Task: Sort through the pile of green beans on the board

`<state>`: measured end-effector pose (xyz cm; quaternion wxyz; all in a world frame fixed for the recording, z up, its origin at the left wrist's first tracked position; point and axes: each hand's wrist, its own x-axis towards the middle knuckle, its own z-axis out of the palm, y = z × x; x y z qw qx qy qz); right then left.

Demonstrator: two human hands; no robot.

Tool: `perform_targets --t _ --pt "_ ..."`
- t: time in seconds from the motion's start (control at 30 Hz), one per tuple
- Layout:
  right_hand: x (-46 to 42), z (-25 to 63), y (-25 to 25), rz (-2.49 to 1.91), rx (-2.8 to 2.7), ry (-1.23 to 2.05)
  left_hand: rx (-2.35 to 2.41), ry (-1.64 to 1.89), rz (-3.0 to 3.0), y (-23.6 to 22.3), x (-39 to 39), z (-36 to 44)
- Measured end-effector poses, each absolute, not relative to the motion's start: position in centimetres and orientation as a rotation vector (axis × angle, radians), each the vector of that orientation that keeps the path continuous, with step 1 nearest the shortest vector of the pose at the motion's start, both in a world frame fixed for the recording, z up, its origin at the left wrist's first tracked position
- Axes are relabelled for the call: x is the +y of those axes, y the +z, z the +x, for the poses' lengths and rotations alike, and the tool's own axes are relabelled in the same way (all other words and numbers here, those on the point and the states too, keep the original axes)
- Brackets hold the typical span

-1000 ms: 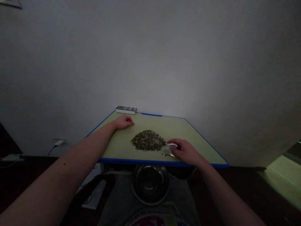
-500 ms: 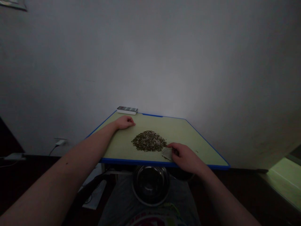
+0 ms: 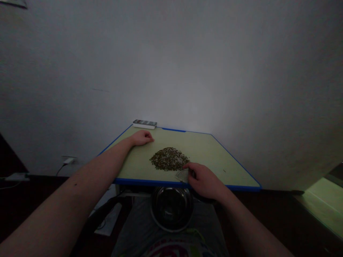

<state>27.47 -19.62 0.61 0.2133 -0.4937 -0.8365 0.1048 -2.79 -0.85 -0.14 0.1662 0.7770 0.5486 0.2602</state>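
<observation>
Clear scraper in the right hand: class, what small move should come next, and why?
Probably ease the clear scraper slightly toward the person: the right hand holds it beside the grain pile, near the blue edge, and the metal bowl sits just below that edge.

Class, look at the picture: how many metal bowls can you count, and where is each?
1. The metal bowl sits on the person's lap, below the near edge of the table. Others could be hidden in the dark area under the table.
</observation>
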Motion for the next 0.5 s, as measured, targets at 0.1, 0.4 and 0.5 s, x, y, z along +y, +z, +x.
perform_targets --t 0.1,0.4,0.5 --pt "-19.72 27.15 0.64 -1.360 -2.324 0.295 1.560 0.737 2.224 -0.15 -0.82 -2.80" --pt "-19.89 27.02 0.94 -1.327 -2.332 0.348 1.551 0.732 2.210 -0.18 -0.87 -2.81" --pt "-19.68 27.23 0.88 -1.305 -2.340 0.359 1.575 0.712 2.209 -0.18 -0.84 -2.81"
